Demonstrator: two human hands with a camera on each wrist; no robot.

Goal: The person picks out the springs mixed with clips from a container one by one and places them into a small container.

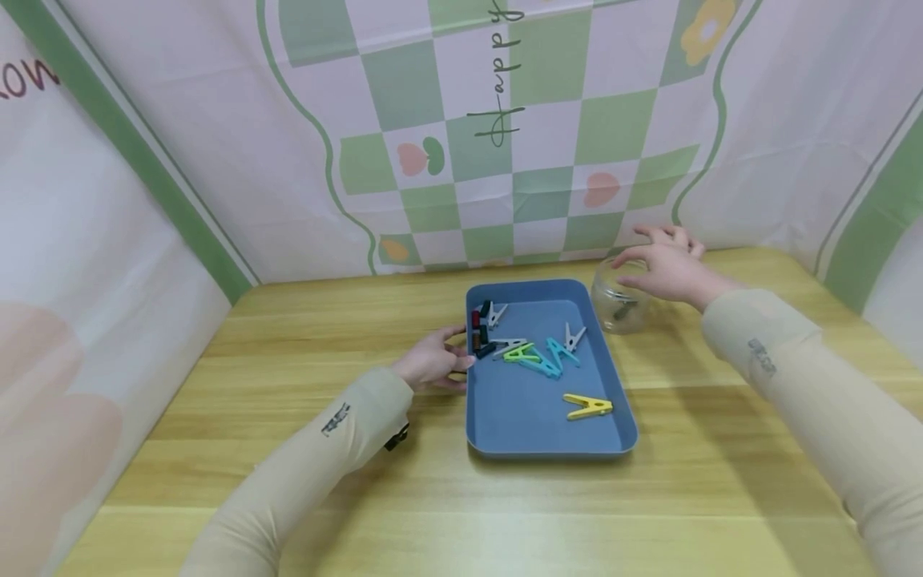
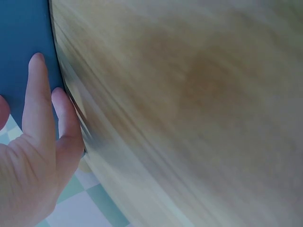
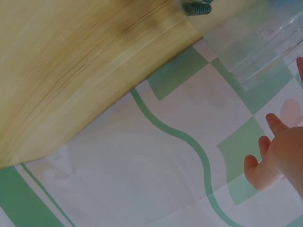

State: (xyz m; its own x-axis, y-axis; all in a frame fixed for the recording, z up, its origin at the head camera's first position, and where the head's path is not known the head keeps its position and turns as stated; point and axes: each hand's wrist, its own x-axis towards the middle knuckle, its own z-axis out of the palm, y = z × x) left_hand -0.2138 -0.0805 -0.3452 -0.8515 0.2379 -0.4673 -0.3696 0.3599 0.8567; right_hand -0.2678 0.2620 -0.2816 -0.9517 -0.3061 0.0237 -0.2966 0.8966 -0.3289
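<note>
Here, left hand (image 1: 433, 362) touching tray (image 1: 548, 439), right hand (image 1: 667, 268) above jar (image 1: 616, 300).

Head view: from above, facing forward and down over the table (image 1: 303, 481). Left wrist view: very close behind the left hand (image 2: 33, 156), sharing the tray (image 2: 19, 42) edge with the head view. Right wrist view: close beside the right hand (image 3: 279, 156), sharing the jar (image 3: 260, 42).
</note>
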